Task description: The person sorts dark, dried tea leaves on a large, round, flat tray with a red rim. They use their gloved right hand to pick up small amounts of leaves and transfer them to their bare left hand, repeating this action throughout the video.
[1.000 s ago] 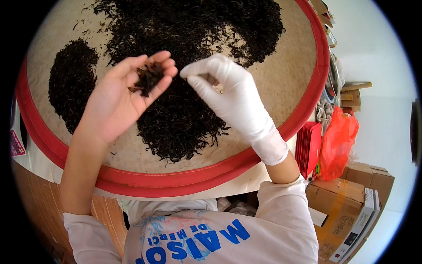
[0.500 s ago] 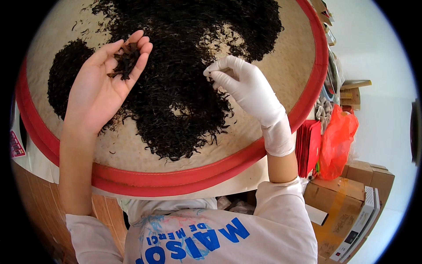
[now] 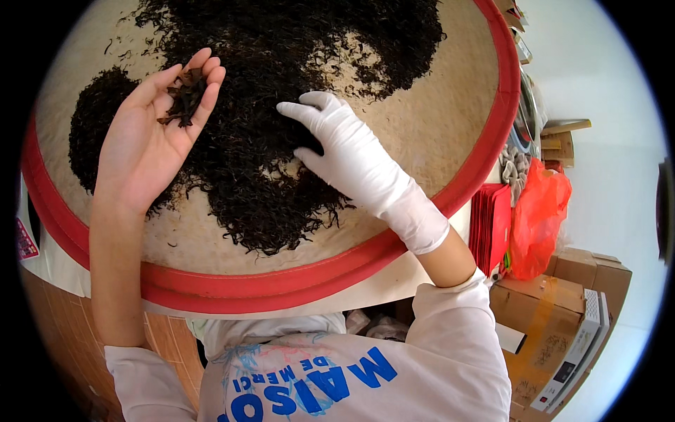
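A broad heap of dark, twisted dried tea leaves point(image 3: 246, 141) covers the middle of a round, pale, cloth-lined tray point(image 3: 439, 119). Bare and palm up, my left hand point(image 3: 140, 151) hovers over the heap's left part, its fingers curled around a few larger brown tea leaves point(image 3: 185, 102). On my right hand point(image 3: 351, 155) is a white glove. It reaches in from the right, low over the heap, thumb and fingers spread apart with nothing visible between them. Whether its fingertips touch the tea is hard to make out. A smaller tea pile point(image 3: 95, 119) lies left of my left hand.
A raised red rim point(image 3: 232, 287) borders the tray, which rests on a white table. Right of it are a stack of red packets point(image 3: 490, 225), a red plastic bag point(image 3: 540, 218) and cardboard boxes point(image 3: 538, 309). Wooden flooring point(image 3: 67, 330) shows at lower left.
My right hand has moved left over the heap, its fingers going from a pinch to spread apart. My left hand has shifted slightly left, still cupping the larger leaves.
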Demonstrator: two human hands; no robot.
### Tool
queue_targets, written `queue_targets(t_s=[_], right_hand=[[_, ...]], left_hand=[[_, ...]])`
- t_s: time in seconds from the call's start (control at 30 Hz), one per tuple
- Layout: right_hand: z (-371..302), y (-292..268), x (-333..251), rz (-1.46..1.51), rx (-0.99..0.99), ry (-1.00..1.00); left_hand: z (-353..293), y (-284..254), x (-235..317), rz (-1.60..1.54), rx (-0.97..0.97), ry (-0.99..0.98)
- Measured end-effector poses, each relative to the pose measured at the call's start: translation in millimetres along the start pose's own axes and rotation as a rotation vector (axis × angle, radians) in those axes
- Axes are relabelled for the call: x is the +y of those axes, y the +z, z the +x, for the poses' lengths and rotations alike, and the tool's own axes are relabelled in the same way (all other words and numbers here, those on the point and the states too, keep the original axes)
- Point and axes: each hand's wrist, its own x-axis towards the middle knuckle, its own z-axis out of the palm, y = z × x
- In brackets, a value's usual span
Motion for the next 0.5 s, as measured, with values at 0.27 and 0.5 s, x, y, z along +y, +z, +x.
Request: queue_targets(t_s=[0.27,0.5], right_hand=[[3.1,-21.5,-2.8,0.707,0.099,0.132],[0.8,-21.7,10.5,0.366,0.168,0.171]], left_hand=[[5.3,-9.6,2.1,-0.070,-0.105,-0.015],[6.0,-11.5,3.9,-0.087,-0.104,-0.016]])
